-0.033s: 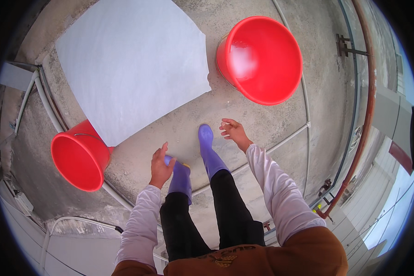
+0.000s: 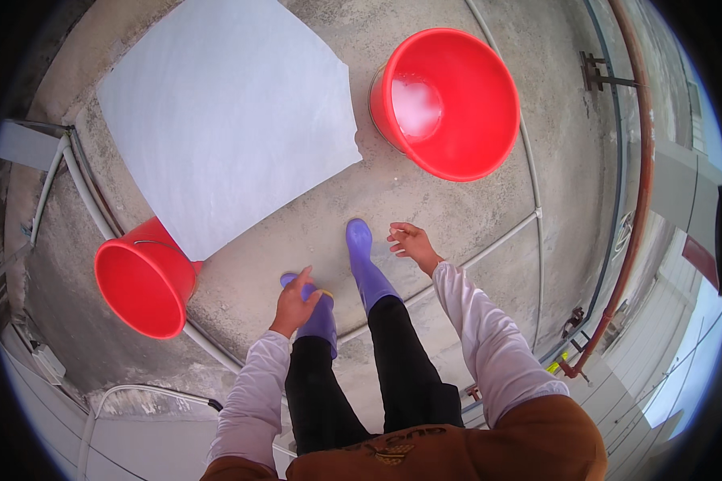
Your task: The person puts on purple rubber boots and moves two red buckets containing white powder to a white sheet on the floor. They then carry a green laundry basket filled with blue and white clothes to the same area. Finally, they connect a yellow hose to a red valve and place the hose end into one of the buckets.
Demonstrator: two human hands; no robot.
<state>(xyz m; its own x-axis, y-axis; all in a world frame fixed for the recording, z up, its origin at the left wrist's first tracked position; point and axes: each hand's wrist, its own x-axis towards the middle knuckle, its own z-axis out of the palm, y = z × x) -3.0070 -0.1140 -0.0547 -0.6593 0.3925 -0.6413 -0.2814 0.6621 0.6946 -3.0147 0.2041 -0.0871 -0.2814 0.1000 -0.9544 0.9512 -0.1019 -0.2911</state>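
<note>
My left hand (image 2: pixel 294 306) hovers above my left purple boot (image 2: pixel 321 322), fingers apart and holding nothing. To the right of my other purple boot (image 2: pixel 363 250), my right hand (image 2: pixel 415 244) is in the air, its fingers loosely bent and spread with nothing in them. A large pale grey sheet (image 2: pixel 233 120) lies ahead of me to the left. Its near corner reaches the edge of a red bucket (image 2: pixel 140 290) with a wire handle. Ahead to the right is a bigger-looking red bucket (image 2: pixel 477 108), a bright shiny patch at its bottom. Neither hand touches a bucket or the sheet.
Rough concrete floor (image 2: pixel 449 204) lies under everything. A thin pale pipe (image 2: pixel 493 244) crosses it on the right, and another pale pipe (image 2: pixel 88 188) runs along the left. A rust-brown pipe (image 2: pixel 643 160) curves along the right side.
My left hand has shifted slightly right and down, its index finger pointing further right. My right hand has dropped a little. The buckets and sheet sit slightly differently in the picture.
</note>
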